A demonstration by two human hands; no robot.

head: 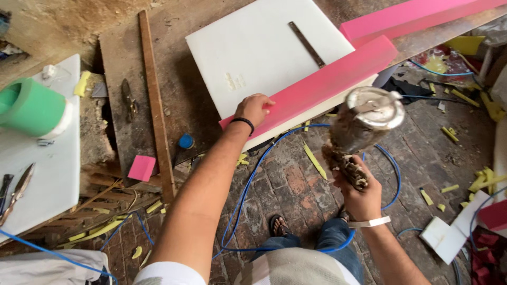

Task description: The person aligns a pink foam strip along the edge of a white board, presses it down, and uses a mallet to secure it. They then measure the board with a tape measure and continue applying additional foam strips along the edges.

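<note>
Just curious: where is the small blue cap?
In the head view, the small blue cap lies left of centre, beside the long wooden strip, below the white board.

Soft, even daylight fills the scene, brightest on the white foam slab, which is nearly washed out. A glare spot sits on the metal cup of the spray gun, right of the slab. Shadows are faint and short. Straight edges bow toward the corners, and the gun looks slightly blurred, perhaps from motion.
</note>
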